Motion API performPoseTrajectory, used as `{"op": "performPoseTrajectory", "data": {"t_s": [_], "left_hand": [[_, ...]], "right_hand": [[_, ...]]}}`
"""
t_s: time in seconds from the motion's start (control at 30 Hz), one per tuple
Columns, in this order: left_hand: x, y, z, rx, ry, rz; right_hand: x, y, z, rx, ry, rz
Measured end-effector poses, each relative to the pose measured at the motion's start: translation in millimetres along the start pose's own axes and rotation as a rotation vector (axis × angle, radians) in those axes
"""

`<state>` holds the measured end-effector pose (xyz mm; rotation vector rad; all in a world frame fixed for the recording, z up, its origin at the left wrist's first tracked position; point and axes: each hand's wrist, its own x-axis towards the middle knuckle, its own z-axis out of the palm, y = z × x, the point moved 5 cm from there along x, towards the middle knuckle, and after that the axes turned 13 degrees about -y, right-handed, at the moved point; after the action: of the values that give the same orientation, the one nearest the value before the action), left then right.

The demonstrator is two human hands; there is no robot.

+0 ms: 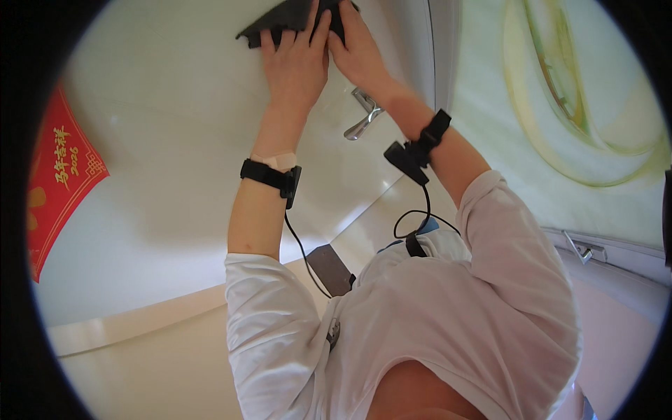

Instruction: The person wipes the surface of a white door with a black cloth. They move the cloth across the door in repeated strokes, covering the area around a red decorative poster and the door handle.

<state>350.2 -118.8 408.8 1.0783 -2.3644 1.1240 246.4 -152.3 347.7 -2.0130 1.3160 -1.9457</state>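
A dark grey cloth (286,16) lies against a glossy white panel (173,173) at the top of the view. My left hand (295,63) presses on it with the fingers spread, and some fingertips go under its folded edge. Close beside it, my right hand (359,50) has its fingers on the right part of the same cloth, its thumb near my left hand. The upper edge of the cloth and some right fingertips are cut off by the frame. Just below my right wrist, a chrome lever handle (363,118) is fixed to the panel.
A red paper decoration (63,184) with gold writing is on the panel at the left. To the right is a pane (567,94) with a green swirl pattern, above a second metal handle (585,252). Cabled black wrist straps (268,176) are on both forearms.
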Motion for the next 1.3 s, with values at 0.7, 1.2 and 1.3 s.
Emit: {"op": "performPoseTrajectory", "data": {"t_s": [0.7,1.2,1.3], "left_hand": [[-251.0,50.4,93.4,-0.074,-0.528,-0.060],[-236.6,127.6,163.9,-0.306,-0.655,-0.043],[-235.1,132.2,164.8,-0.289,-0.604,-0.039]], "right_hand": [[-257.0,-12.3,115.7,-0.043,-0.668,0.362],[-282.5,82.7,86.9,-0.048,-0.679,0.491],[-285.3,81.4,84.1,-0.051,-0.672,0.482]]}}
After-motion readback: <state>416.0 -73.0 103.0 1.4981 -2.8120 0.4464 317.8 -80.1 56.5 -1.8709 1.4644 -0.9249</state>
